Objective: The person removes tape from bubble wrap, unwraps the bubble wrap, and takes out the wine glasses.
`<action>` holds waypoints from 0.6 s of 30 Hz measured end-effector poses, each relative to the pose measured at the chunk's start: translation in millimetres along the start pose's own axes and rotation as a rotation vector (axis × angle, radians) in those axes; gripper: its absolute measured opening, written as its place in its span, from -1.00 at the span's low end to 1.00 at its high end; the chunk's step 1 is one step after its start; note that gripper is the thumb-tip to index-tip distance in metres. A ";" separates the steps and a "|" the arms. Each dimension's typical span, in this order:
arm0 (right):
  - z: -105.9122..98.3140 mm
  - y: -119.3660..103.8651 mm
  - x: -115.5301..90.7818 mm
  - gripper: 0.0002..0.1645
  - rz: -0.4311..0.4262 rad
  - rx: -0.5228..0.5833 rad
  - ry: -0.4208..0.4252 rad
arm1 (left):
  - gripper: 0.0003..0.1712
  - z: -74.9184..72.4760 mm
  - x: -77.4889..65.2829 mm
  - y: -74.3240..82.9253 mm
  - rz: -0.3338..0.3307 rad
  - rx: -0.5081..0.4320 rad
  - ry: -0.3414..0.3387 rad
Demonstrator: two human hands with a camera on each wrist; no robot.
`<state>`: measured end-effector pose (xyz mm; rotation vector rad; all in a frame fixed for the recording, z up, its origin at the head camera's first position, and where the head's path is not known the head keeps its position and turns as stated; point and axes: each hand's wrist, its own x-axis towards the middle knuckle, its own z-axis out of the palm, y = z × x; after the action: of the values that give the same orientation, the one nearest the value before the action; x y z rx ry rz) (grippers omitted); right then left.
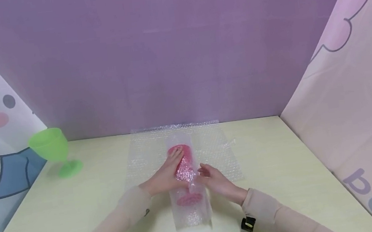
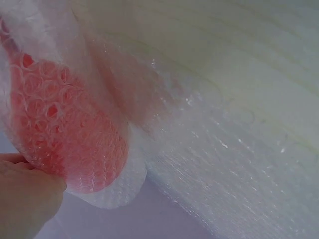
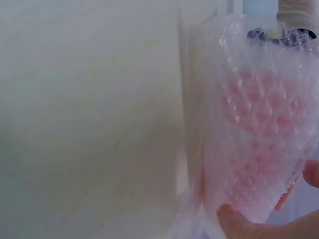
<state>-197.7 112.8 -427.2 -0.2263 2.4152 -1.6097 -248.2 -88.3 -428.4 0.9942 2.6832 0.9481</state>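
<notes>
A pink goblet [image 1: 189, 199] lies rolled inside clear bubble wrap [image 1: 193, 218], its bowl away from me and its foot nearer. My left hand [image 1: 166, 175] holds the roll, fingers over the bowl end and thumb by the stem. On the other side my right hand [image 1: 219, 183] grips the roll's right edge with bent fingers. The left wrist view shows the pink bowl [image 2: 70, 124] through the bubbles, with part of a hand [image 2: 30, 199] against it. In the right wrist view a thumb [image 3: 234, 221] presses the wrap; other fingers are partly hidden.
Flat bubble wrap [image 1: 213, 143] spreads under and beyond the roll to the table's back edge. A green goblet [image 1: 50, 144] stands at the back left of the pale table [image 1: 283, 181]. A purple backdrop and printed side cloths enclose the table.
</notes>
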 end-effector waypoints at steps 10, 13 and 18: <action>-7.1 0.0 24.7 -0.74 -0.244 -0.080 0.237 | 0.30 2.2 1.6 -1.6 -0.003 0.010 0.006; -8.0 -0.7 29.4 -0.74 -0.261 -0.078 0.220 | 0.30 2.1 1.5 -0.7 -0.010 0.011 0.002; -9.9 0.7 36.6 -0.69 -0.270 -0.037 0.127 | 0.30 1.6 1.2 0.7 -0.001 0.021 0.002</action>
<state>-235.6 112.6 -428.0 -0.4903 2.6048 -1.7373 -248.2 -86.3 -429.1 0.9967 2.7000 0.9235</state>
